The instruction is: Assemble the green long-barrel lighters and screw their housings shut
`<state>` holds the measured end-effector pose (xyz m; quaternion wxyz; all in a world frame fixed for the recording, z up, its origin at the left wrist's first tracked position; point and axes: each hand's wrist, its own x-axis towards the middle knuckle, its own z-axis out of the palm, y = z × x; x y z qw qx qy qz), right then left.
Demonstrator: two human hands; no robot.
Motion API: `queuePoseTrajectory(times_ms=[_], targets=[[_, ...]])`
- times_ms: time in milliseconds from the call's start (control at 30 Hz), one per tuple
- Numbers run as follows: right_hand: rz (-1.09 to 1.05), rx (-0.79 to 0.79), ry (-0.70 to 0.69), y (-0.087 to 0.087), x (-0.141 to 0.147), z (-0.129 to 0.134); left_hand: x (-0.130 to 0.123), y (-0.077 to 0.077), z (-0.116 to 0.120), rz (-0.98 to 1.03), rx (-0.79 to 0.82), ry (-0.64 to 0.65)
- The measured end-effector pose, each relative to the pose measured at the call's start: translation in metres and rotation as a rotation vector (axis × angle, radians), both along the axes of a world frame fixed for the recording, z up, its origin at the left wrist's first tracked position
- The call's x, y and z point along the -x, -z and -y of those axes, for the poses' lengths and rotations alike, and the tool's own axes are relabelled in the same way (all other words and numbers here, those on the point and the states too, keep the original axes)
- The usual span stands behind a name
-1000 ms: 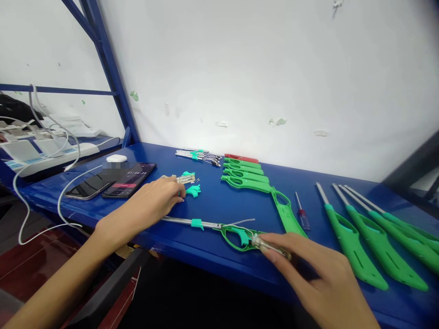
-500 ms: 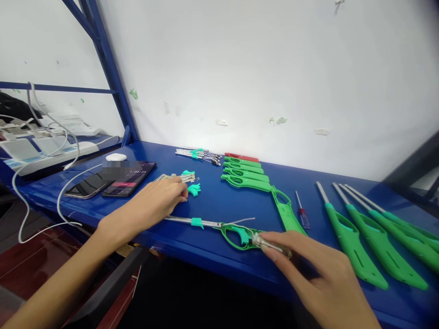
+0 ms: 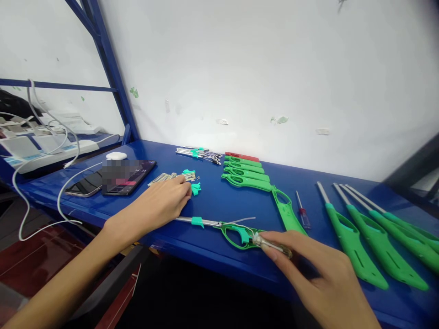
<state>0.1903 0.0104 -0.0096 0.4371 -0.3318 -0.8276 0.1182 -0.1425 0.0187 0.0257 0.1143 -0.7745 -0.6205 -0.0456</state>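
Note:
My right hand (image 3: 318,269) pinches a clear tank (image 3: 274,246) at the right end of an open green lighter shell (image 3: 236,242). A teal trigger (image 3: 243,235) sits in that shell, and a metal tube with a teal collar (image 3: 197,221) extends from it to the left. My left hand (image 3: 168,196) is closed, fingers curled down, beside a pile of clear tanks (image 3: 164,177) and small teal pieces (image 3: 195,188). What its fingertips hold, if anything, is hidden.
Green shell halves (image 3: 247,183) and a red one (image 3: 242,156) lie behind. Metal tubes (image 3: 192,152) rest near the wall. To the right are a screwdriver (image 3: 303,214) and several green lighters (image 3: 356,246); to the left, two phones (image 3: 128,183) and a white case (image 3: 116,156).
My left hand has moved slightly to the right, showing more of the clear tanks. My right hand remains almost still with the tank.

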Motion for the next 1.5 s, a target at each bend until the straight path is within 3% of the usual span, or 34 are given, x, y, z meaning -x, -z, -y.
queuePoseTrajectory(times_ms=[133,367,600,700,800,1133,1300,1500], targets=[[0.001,0.006,0.007,0.001,-0.001,0.0,-0.005,-0.003,0.004,0.005,-0.075,0.025],[-0.003,0.021,-0.005,-0.001,0.0,0.001,-0.013,-0.002,0.012,0.116,-0.135,0.194],[-0.017,0.01,0.008,-0.001,0.0,0.001,-0.033,-0.007,0.035,0.312,-0.142,0.353],[-0.015,0.019,0.014,-0.001,0.0,0.001,-0.043,-0.008,0.043,0.381,-0.222,0.409],[-0.02,0.032,0.016,-0.001,-0.001,0.001,-0.053,-0.005,0.046,0.5,-0.309,0.447],[-0.011,0.061,-0.039,-0.001,-0.001,0.003,-0.082,0.004,0.049,0.777,-0.304,0.616],[0.008,0.084,-0.097,0.0,-0.002,0.004,-0.09,0.011,0.05,0.81,-0.316,0.691],[0.023,0.084,-0.164,0.0,-0.001,0.004,-0.095,0.014,0.051,0.854,-0.303,0.688]])
